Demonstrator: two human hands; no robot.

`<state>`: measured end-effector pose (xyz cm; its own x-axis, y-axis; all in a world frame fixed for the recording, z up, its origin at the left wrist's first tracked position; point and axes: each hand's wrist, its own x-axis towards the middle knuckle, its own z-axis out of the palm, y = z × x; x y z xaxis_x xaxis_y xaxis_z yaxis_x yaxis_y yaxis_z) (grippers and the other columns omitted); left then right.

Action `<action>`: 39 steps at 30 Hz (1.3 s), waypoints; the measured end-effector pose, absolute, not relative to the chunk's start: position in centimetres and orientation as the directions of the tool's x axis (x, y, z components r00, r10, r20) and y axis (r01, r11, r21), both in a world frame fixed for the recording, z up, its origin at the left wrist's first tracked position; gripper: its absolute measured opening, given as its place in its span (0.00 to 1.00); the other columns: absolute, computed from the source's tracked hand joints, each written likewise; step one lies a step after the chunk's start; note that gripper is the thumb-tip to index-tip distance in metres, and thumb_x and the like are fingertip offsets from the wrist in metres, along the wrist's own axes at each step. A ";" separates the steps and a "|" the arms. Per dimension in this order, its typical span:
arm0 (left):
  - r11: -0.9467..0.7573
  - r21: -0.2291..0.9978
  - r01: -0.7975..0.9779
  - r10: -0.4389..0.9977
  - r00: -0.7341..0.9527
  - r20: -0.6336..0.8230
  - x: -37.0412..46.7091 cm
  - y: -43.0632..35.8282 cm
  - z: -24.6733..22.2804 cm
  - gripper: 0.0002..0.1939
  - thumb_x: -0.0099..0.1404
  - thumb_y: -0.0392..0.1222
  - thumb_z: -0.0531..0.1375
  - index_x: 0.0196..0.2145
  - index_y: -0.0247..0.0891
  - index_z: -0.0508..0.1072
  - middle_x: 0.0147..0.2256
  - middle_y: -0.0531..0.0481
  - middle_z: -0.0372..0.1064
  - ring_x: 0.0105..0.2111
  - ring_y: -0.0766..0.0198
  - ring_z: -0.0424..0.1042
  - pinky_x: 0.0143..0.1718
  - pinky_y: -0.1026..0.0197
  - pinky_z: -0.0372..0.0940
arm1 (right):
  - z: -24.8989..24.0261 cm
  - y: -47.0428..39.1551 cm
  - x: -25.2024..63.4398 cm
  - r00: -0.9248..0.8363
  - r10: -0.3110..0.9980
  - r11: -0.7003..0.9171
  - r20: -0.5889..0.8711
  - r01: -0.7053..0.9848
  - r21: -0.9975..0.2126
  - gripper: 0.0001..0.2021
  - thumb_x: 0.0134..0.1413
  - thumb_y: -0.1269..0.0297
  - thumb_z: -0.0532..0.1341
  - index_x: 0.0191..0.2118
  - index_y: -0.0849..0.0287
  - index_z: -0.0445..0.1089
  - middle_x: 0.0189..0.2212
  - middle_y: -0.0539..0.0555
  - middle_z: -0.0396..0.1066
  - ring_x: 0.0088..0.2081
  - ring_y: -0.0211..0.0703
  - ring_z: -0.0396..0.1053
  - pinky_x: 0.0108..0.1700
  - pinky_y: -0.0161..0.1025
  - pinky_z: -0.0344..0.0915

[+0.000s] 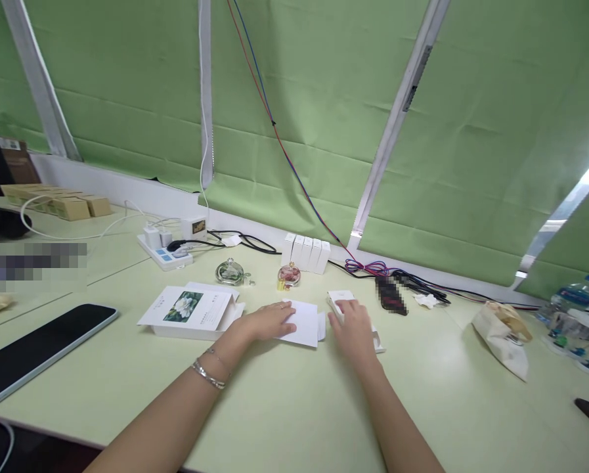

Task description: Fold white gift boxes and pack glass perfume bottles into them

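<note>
My left hand (270, 322) lies on the left part of a flat white carton (303, 327), fingers stretched over its top. A small white flap sticks out at the carton's right end. To the right, my right hand (354, 330) is curved over a slim white box (341, 297), its thumb by the box's left edge. Behind the hands stand a round bottle with green decoration (230, 271) and another with red decoration (289, 274). Left of my left hand is a larger white box with a flower picture (186, 307), its right end open.
Several small white boxes (306, 253) stand by the wall. A power strip (165, 253) with plugs and cables is at the back left. A dark tablet-like device (43, 351) lies at left; a cloth pouch (501, 335) and a water bottle (577, 295) are at right.
</note>
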<state>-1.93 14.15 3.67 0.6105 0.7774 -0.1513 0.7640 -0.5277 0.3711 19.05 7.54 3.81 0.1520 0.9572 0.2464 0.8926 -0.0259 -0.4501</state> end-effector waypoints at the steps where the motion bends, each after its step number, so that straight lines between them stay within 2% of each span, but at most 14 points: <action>1: -0.526 0.360 0.770 0.772 0.610 -0.177 -1.9 14.0 3.8 0.33 0.63 0.54 0.50 0.60 0.33 0.56 0.64 0.38 0.42 0.64 0.51 0.42 0.61 0.49 0.42 | 3.8 7.6 19.7 0.220 0.940 -0.087 0.260 0.894 -0.440 0.21 0.56 0.59 0.53 0.55 0.60 0.61 0.55 0.65 0.58 0.58 0.62 0.53 0.56 0.54 0.50; 3: -0.520 0.341 0.783 0.765 0.605 -0.222 -1.7 13.8 3.9 0.39 0.61 0.59 0.52 0.62 0.33 0.51 0.65 0.37 0.37 0.65 0.51 0.37 0.62 0.47 0.39 | 3.4 7.8 20.8 0.326 0.912 -0.198 0.248 0.880 -0.432 0.29 0.51 0.56 0.58 0.58 0.64 0.56 0.57 0.71 0.52 0.59 0.71 0.49 0.54 0.62 0.48; 7: -0.505 0.310 0.806 0.763 0.584 -0.276 -1.2 13.3 4.2 0.43 0.59 0.60 0.52 0.64 0.33 0.44 0.65 0.38 0.30 0.65 0.52 0.32 0.62 0.44 0.35 | 2.2 8.2 22.1 0.378 0.909 -0.269 0.173 0.853 -0.448 0.32 0.45 0.58 0.61 0.56 0.66 0.59 0.48 0.75 0.61 0.51 0.74 0.60 0.45 0.64 0.56; 9: -0.496 0.301 0.815 0.770 0.573 -0.282 -0.9 13.1 4.4 0.44 0.59 0.59 0.53 0.64 0.32 0.42 0.65 0.38 0.29 0.65 0.50 0.31 0.62 0.43 0.35 | 2.2 8.4 22.1 0.343 0.919 -0.220 0.194 0.856 -0.468 0.31 0.47 0.58 0.59 0.56 0.67 0.57 0.47 0.74 0.62 0.50 0.72 0.62 0.44 0.63 0.58; 12: -0.484 0.302 0.821 0.784 0.560 -0.267 -0.8 12.8 4.7 0.46 0.57 0.59 0.55 0.64 0.31 0.42 0.65 0.36 0.30 0.65 0.47 0.31 0.61 0.43 0.37 | 2.9 8.4 21.3 0.191 0.936 -0.025 0.297 0.875 -0.483 0.31 0.50 0.58 0.57 0.59 0.64 0.52 0.55 0.69 0.57 0.56 0.62 0.56 0.52 0.57 0.56; 14: -0.482 0.312 0.819 0.794 0.559 -0.240 -0.9 12.7 4.9 0.47 0.55 0.58 0.56 0.64 0.30 0.44 0.65 0.35 0.34 0.64 0.46 0.35 0.61 0.44 0.39 | 3.2 8.2 20.5 0.034 0.939 0.140 0.343 0.871 -0.471 0.30 0.49 0.58 0.59 0.58 0.59 0.54 0.58 0.61 0.54 0.60 0.54 0.51 0.58 0.50 0.52; 17: -0.488 0.333 0.807 0.802 0.565 -0.194 -1.1 12.5 5.0 0.41 0.55 0.59 0.56 0.61 0.35 0.55 0.63 0.38 0.48 0.62 0.45 0.46 0.60 0.47 0.46 | 2.9 7.9 19.5 -0.160 0.936 0.299 0.312 0.830 -0.471 0.24 0.47 0.60 0.61 0.53 0.54 0.61 0.56 0.55 0.59 0.59 0.49 0.52 0.59 0.45 0.51; 19: -0.491 0.345 0.800 0.806 0.567 -0.168 -1.3 12.5 5.1 0.36 0.56 0.60 0.55 0.58 0.39 0.61 0.60 0.40 0.54 0.60 0.45 0.52 0.59 0.49 0.50 | 2.4 7.9 19.3 -0.216 0.937 0.330 0.274 0.807 -0.491 0.22 0.49 0.61 0.60 0.52 0.54 0.63 0.55 0.56 0.60 0.59 0.49 0.53 0.59 0.45 0.52; 25: -0.460 0.360 0.812 0.856 0.513 -0.064 -1.6 12.7 5.0 0.33 0.53 0.59 0.58 0.53 0.40 0.66 0.56 0.42 0.62 0.55 0.47 0.61 0.53 0.54 0.59 | 2.0 8.2 19.8 -0.235 0.952 0.304 0.194 0.773 -0.556 0.23 0.56 0.53 0.54 0.55 0.56 0.61 0.60 0.58 0.53 0.62 0.50 0.49 0.60 0.49 0.50; 29: -0.305 0.352 0.885 0.949 0.314 0.035 -2.0 13.5 5.3 0.21 0.59 0.46 0.54 0.46 0.33 0.71 0.45 0.34 0.71 0.46 0.41 0.69 0.42 0.47 0.65 | 2.1 8.1 19.8 -0.248 0.958 0.285 0.145 0.769 -0.572 0.25 0.56 0.52 0.55 0.58 0.53 0.59 0.61 0.59 0.51 0.62 0.51 0.49 0.60 0.50 0.50; 32: -0.208 0.379 0.902 0.974 0.156 0.163 -2.2 13.9 5.9 0.22 0.61 0.33 0.46 0.51 0.32 0.65 0.47 0.34 0.69 0.45 0.43 0.69 0.41 0.46 0.65 | 2.1 8.0 19.7 -0.267 0.957 0.285 0.116 0.770 -0.571 0.25 0.54 0.53 0.57 0.58 0.51 0.60 0.61 0.59 0.50 0.62 0.52 0.49 0.60 0.51 0.49; 35: -0.316 0.389 0.865 0.930 0.203 0.305 -1.6 13.7 6.3 0.26 0.61 0.27 0.41 0.56 0.34 0.60 0.54 0.40 0.63 0.53 0.53 0.64 0.51 0.52 0.60 | 2.3 7.9 19.8 -0.306 0.947 0.306 0.098 0.765 -0.567 0.27 0.52 0.52 0.59 0.58 0.50 0.60 0.62 0.59 0.50 0.62 0.53 0.48 0.61 0.52 0.47; 37: -0.457 0.364 0.811 0.873 0.332 0.357 -0.9 13.3 6.2 0.25 0.63 0.28 0.41 0.55 0.36 0.61 0.55 0.45 0.62 0.55 0.59 0.61 0.55 0.58 0.56 | 2.5 7.8 19.8 -0.342 0.935 0.332 0.092 0.755 -0.565 0.28 0.51 0.51 0.60 0.58 0.50 0.61 0.62 0.59 0.50 0.62 0.54 0.47 0.61 0.53 0.45; 39: -0.581 0.333 0.743 0.807 0.469 0.359 -0.2 12.9 5.8 0.21 0.65 0.33 0.43 0.53 0.37 0.64 0.53 0.47 0.64 0.55 0.60 0.60 0.57 0.59 0.54 | 2.7 7.7 19.8 -0.378 0.921 0.360 0.091 0.741 -0.566 0.28 0.50 0.51 0.61 0.57 0.50 0.61 0.62 0.60 0.50 0.63 0.53 0.46 0.61 0.52 0.44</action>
